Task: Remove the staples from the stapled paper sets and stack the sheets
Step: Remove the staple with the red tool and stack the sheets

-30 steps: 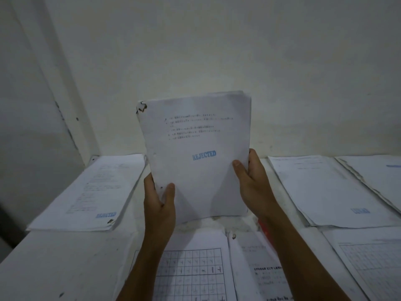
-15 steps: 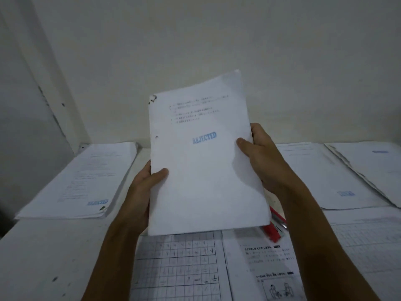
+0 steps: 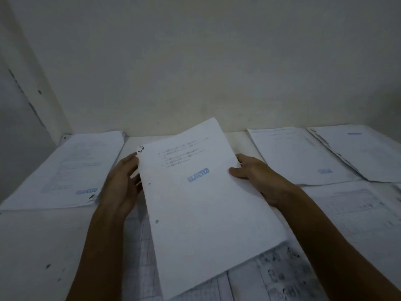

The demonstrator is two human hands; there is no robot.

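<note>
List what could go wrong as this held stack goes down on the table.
1. The right hand pinches only one edge of the held stack, while the left hand merely steadies it; loose sheets might fan out.
2. It may mix with the grid sheets beneath.

One head-worn camera looks forward and down, close over the table [image 3: 39, 240].

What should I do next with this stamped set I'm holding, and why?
Probably lay the held set flat on the table and work on its torn top-left corner. Your right hand grips its right edge, your left hand is at its left edge, and the set already tilts low over the sheets below.
</note>
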